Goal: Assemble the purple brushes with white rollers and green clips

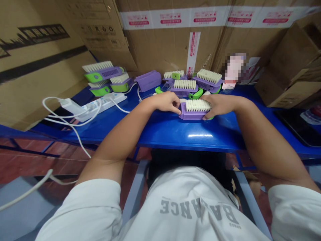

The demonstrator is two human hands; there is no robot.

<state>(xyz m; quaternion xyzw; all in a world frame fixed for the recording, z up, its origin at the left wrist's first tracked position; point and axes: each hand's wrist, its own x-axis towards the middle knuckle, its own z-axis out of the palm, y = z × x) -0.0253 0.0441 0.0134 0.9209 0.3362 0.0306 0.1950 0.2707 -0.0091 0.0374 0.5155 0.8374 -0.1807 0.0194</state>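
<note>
Brush (194, 115), bristles up, seen just short of the bench's (163, 134) front edge, right end gripped by the right hand (220, 104), left end met by the left hand (167, 101), grip there unclear, other brushes (185, 86) heaped towards the back edge

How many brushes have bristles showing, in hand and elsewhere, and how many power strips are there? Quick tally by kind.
Brush in hand: 1
Other brushes, bristles showing: 6
Power strip: 1
Total: 8

The right hand (221, 104) hides one end of the purple scrub brush (193, 115). Pixelation blurs a pink item (235, 67) beyond it.
</note>
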